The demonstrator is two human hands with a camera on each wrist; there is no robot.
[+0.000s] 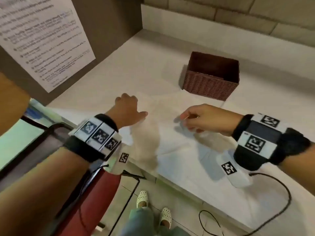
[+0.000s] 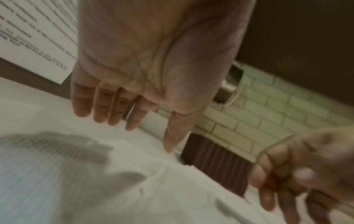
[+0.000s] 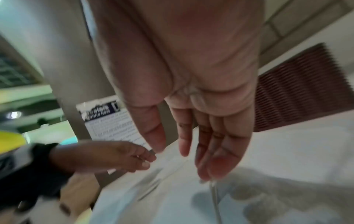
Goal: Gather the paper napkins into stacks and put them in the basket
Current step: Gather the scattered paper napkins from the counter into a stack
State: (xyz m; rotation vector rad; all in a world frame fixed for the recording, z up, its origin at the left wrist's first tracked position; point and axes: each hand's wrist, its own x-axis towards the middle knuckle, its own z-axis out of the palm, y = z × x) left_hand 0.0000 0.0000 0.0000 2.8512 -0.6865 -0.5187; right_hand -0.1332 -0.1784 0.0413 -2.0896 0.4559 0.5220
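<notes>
Several white paper napkins lie spread flat and overlapping on the white counter, between my hands. One blurred napkin sits by the counter's front edge, under my left wrist. My left hand hovers over the left side of the spread, fingers relaxed, thumb out, holding nothing; the left wrist view shows its palm above the napkins. My right hand is over the right side, and its straight fingertips point down just above a napkin. The brown wicker basket stands beyond the napkins.
A printed notice hangs on the brown panel at the left. A brick wall runs behind the counter. A red chair stands below the left arm. A black cable loops over the counter's front right.
</notes>
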